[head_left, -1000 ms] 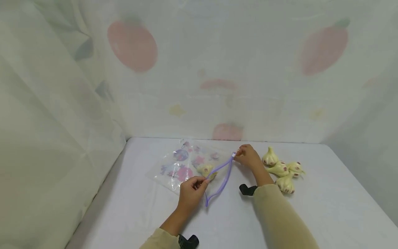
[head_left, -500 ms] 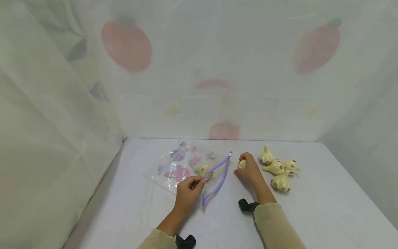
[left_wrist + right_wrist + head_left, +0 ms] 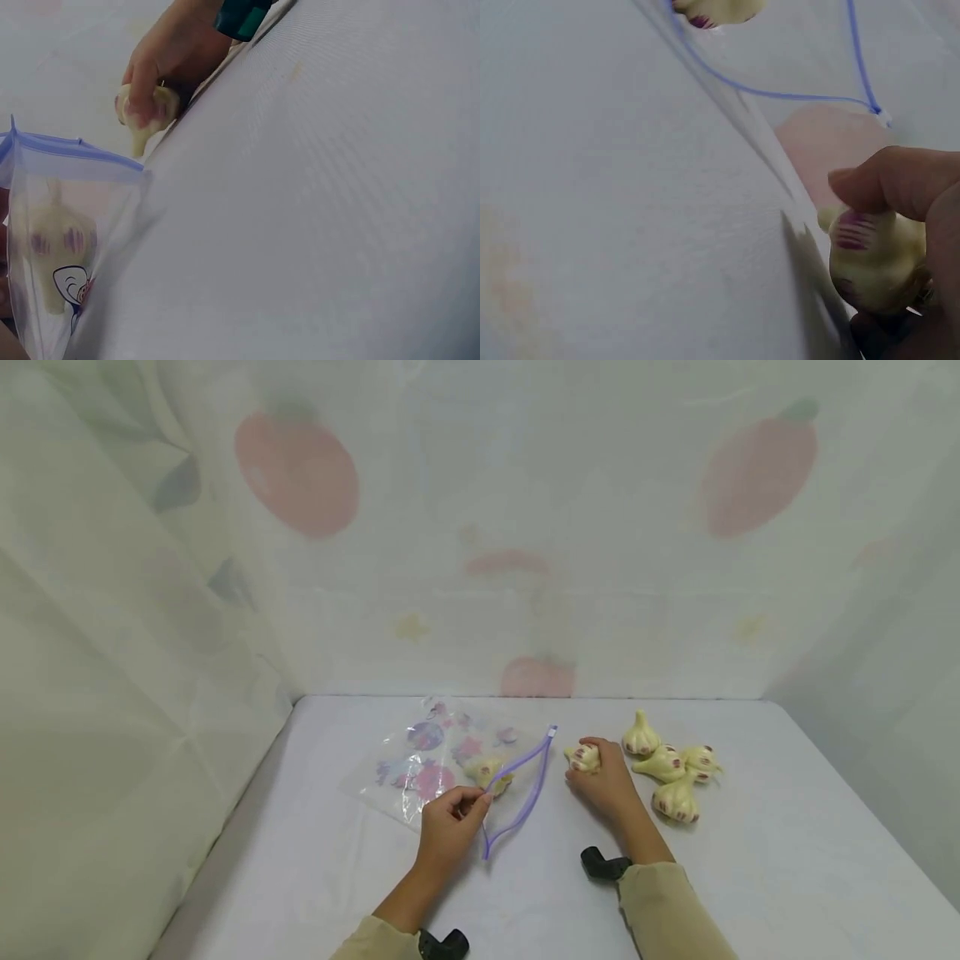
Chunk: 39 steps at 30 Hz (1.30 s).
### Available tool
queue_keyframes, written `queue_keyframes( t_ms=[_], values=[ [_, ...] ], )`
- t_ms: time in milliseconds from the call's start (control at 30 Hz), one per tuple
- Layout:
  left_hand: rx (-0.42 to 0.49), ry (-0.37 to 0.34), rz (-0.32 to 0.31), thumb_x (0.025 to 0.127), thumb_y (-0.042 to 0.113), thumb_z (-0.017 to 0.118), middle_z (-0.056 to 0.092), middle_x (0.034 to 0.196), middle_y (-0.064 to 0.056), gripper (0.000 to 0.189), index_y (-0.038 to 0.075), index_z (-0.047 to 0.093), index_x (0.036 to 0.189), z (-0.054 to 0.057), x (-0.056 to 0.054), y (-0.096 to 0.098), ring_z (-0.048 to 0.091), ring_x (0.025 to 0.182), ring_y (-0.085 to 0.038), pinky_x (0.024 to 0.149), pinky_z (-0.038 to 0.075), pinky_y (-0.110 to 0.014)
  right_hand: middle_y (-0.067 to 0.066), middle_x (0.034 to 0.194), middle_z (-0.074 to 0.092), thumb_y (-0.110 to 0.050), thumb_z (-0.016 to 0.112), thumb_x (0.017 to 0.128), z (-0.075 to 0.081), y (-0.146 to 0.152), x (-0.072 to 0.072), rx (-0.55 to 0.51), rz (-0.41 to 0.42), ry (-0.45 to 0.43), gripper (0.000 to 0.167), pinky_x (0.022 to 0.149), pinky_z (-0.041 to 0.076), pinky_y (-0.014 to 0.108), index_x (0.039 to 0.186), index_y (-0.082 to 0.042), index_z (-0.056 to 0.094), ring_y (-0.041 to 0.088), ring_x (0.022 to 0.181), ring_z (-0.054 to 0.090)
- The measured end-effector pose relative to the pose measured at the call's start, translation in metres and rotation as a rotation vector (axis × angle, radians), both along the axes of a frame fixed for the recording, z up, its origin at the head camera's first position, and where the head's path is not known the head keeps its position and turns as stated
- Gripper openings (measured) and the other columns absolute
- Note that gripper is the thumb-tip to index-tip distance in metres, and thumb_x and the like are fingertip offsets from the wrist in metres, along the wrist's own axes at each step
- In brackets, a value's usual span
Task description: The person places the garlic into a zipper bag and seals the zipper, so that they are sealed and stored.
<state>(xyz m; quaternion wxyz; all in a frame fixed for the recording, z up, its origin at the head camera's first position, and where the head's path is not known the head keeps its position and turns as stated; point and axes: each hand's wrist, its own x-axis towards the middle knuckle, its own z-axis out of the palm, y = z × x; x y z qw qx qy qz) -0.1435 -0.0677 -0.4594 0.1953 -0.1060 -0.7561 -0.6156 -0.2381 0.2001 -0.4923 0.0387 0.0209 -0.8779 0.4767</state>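
Observation:
A clear zip bag (image 3: 390, 789) with pink and purple prints lies on the table, its purple zip rim (image 3: 534, 795) spread apart. One garlic bulb (image 3: 483, 772) is inside it, also visible through the plastic in the left wrist view. My left hand (image 3: 447, 831) pinches the near side of the bag's mouth. To the right of that mouth, my right hand (image 3: 611, 787) grips another garlic bulb (image 3: 877, 262) between thumb and fingers, its stem pointing toward the bag. The left hand is mostly cut off in the left wrist view.
Several more garlic bulbs (image 3: 675, 799) sit grouped to the right of my right hand. A white cloth covers the table (image 3: 787, 860). Behind it hangs a pale curtain (image 3: 637, 568) with fruit prints, and another curtain (image 3: 112, 735) runs along the left.
My right hand has left the far corner of the bag's rim and now holds a garlic bulb just right of the mouth. My left hand keeps its pinch on the bag.

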Motion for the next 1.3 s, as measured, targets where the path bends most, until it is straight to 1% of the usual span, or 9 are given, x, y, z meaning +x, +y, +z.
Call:
queue_keyframes(
  t_ms=[167, 333, 433, 600, 800, 900, 1067, 1133, 1300],
  values=[
    [0.007, -0.004, 0.010, 0.081, -0.003, 0.075, 0.064, 0.064, -0.007, 0.004, 0.000, 0.073, 0.082, 0.003, 0.001, -0.001, 0.051, 0.058, -0.005, 0.049, 0.042, -0.018, 0.022, 0.139, 0.043, -0.026, 0.076, 0.083, 0.004, 0.003, -0.001, -0.046, -0.016, 0.021, 0.074, 0.105, 0.039, 0.051, 0.147, -0.013, 0.041, 0.036, 0.123, 0.045],
    [0.014, -0.003, 0.019, 0.082, -0.002, 0.075, 0.064, 0.064, -0.007, 0.003, -0.002, 0.072, 0.083, 0.003, 0.001, -0.002, 0.052, 0.058, -0.005, 0.048, 0.043, -0.018, 0.017, 0.127, 0.050, -0.030, 0.073, 0.088, 0.010, 0.003, -0.001, -0.188, -0.057, -0.002, 0.077, 0.085, 0.048, 0.030, 0.151, -0.019, 0.031, 0.024, 0.105, 0.052],
    [0.020, 0.002, 0.025, 0.081, -0.005, 0.074, 0.064, 0.064, -0.007, 0.005, 0.000, 0.072, 0.082, 0.004, 0.001, -0.001, 0.051, 0.059, -0.005, 0.049, 0.043, -0.018, 0.016, 0.123, 0.051, -0.034, 0.069, 0.092, 0.013, 0.003, 0.002, -0.236, -0.073, 0.030, 0.072, 0.077, 0.047, 0.022, 0.151, -0.019, 0.031, 0.018, 0.097, 0.050],
    [0.024, -0.011, 0.030, 0.082, -0.005, 0.073, 0.063, 0.064, -0.007, 0.006, 0.001, 0.073, 0.082, 0.004, 0.001, -0.001, 0.051, 0.059, -0.004, 0.050, 0.041, -0.017, 0.014, 0.132, 0.051, -0.035, 0.056, 0.100, 0.014, 0.003, 0.005, -0.306, -0.055, 0.108, 0.051, 0.067, 0.049, 0.022, 0.146, -0.018, 0.040, 0.011, 0.086, 0.056],
    [0.017, -0.003, 0.030, 0.082, -0.005, 0.074, 0.064, 0.064, -0.006, 0.006, 0.001, 0.073, 0.082, 0.003, 0.001, 0.000, 0.051, 0.060, -0.004, 0.050, 0.042, -0.018, 0.016, 0.116, 0.058, -0.030, 0.049, 0.104, 0.016, 0.002, 0.006, -0.300, -0.055, 0.167, 0.037, 0.058, 0.050, 0.026, 0.135, -0.010, 0.054, 0.013, 0.071, 0.055],
    [0.020, 0.003, 0.022, 0.082, -0.005, 0.074, 0.064, 0.065, -0.006, 0.006, 0.002, 0.073, 0.083, 0.003, 0.001, 0.001, 0.051, 0.060, -0.004, 0.050, 0.042, -0.018, 0.013, 0.119, 0.055, -0.025, 0.053, 0.102, 0.019, 0.001, 0.007, -0.322, -0.046, 0.124, 0.039, 0.061, 0.049, 0.027, 0.137, -0.008, 0.051, 0.015, 0.076, 0.055],
    [0.016, 0.013, 0.015, 0.081, -0.006, 0.074, 0.064, 0.065, -0.007, 0.009, 0.002, 0.073, 0.083, 0.002, 0.001, 0.001, 0.052, 0.060, -0.005, 0.050, 0.043, -0.018, 0.015, 0.141, 0.046, -0.007, 0.068, 0.090, 0.023, 0.004, 0.008, -0.378, -0.005, 0.016, 0.060, 0.088, 0.042, 0.023, 0.144, -0.009, 0.043, 0.010, 0.103, 0.050],
    [0.011, 0.017, 0.015, 0.081, -0.006, 0.074, 0.064, 0.065, -0.007, 0.010, 0.003, 0.073, 0.084, 0.001, 0.001, 0.001, 0.052, 0.060, -0.005, 0.049, 0.043, -0.019, 0.014, 0.144, 0.044, -0.002, 0.068, 0.086, 0.026, 0.005, 0.009, -0.382, 0.005, -0.018, 0.066, 0.087, 0.042, 0.023, 0.145, -0.013, 0.041, 0.008, 0.102, 0.049],
    [0.012, 0.017, 0.014, 0.081, -0.007, 0.073, 0.065, 0.066, -0.007, 0.010, 0.002, 0.073, 0.085, 0.001, 0.001, 0.001, 0.052, 0.060, -0.005, 0.049, 0.043, -0.018, 0.013, 0.135, 0.043, -0.007, 0.065, 0.090, 0.031, 0.013, 0.010, -0.400, 0.034, -0.054, 0.069, 0.064, 0.049, 0.025, 0.150, -0.022, 0.034, 0.008, 0.077, 0.060]
  ],
)
